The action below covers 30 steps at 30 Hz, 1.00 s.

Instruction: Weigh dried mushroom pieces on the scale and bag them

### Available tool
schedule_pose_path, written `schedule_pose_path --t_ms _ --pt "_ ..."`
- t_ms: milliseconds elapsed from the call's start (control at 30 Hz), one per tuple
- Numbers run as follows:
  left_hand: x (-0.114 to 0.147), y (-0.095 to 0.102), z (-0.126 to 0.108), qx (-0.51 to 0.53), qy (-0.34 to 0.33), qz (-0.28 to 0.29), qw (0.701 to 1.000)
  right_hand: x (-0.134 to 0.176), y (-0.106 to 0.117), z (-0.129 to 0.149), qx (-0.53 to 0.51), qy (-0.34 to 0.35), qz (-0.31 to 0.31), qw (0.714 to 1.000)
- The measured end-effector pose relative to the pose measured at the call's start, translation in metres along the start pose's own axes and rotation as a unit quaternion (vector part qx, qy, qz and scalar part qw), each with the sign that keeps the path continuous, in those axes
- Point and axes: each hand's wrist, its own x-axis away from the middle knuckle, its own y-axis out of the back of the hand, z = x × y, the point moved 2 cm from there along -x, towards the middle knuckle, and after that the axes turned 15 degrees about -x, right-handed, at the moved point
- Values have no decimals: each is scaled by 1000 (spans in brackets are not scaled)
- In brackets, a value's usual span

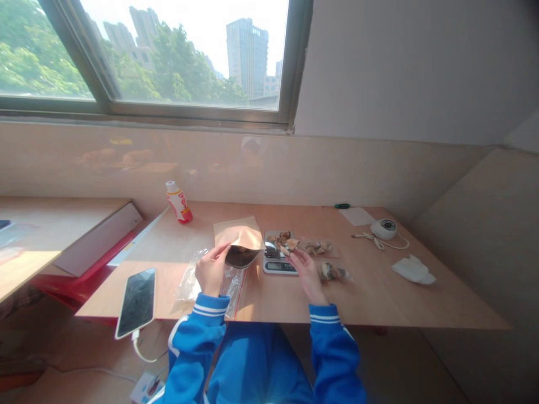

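Observation:
My left hand [211, 271] is closed on the rim of a kraft paper bag [239, 231], whose dark mouth gapes toward me. In my right hand [309, 275] are dried mushroom slices [292, 245], pinched at the fingertips above a small digital scale [279, 268]. More brown dried slices [273, 240] lie on the scale's plate. To its right are a flat clear zip bag of pieces [318, 247] and a second filled clear bag [332, 272]. Crumpled clear plastic bags [189, 285] lie beneath and beside my left hand. The scale's reading is too small to make out.
A red-and-white drink bottle [179, 202] stands at the back left. A phone [136, 303] with a charging cable overhangs the left front edge. On the right are a white round device [383, 228] with a cord, white paper [357, 216] and a crumpled tissue [413, 270].

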Motion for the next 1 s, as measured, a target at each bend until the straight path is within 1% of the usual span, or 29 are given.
schedule_pose_path --t_ms 67,133,233,333,467,633,900,1000 --pt "0 0 0 0 1 3 1000 -20 12 5 94 47 -24 994" --pt "0 -1 0 -1 3 4 1000 -41 20 9 167 73 -32 983" --pt "-1 -1 0 -4 3 6 1000 -69 27 9 207 75 -21 975" --pt "-1 0 0 -8 3 5 1000 -84 30 3 240 74 -3 968" --pt "-1 2 0 -11 6 1 1000 -88 33 -5 260 83 14 962" --pt "-1 2 -1 0 -1 4 1000 -87 37 -10 250 95 14 964" --pt "-1 3 -2 -2 7 9 1000 -90 33 -6 239 96 -9 966" --pt "-1 4 -2 0 8 10 1000 -89 31 0 222 105 -30 969"
